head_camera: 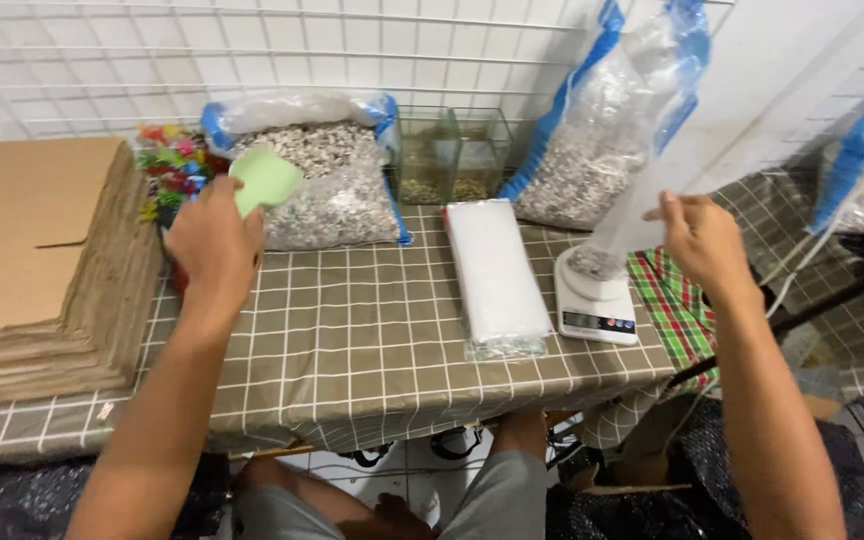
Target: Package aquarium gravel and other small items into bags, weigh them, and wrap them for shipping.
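My left hand (214, 240) grips a light green scoop (265, 178), held just in front of an open clear bag of mixed gravel (327, 180) lying on the table. My right hand (700, 238) holds up a tall, narrow clear plastic bag (642, 190) by its side. That bag's bottom holds a little gravel and rests on a small white digital scale (597, 305). A stack of flat clear bags (495, 275) lies between the two hands on the checked tablecloth (352, 330).
A pile of flattened cardboard (37, 260) fills the table's left end. Colourful plastic bits (172, 165) lie behind it. Two small glass tanks (452, 155) and big gravel bags (592, 150) stand at the back against a wire grid. A red-green checked cloth (677, 310) lies right of the scale.
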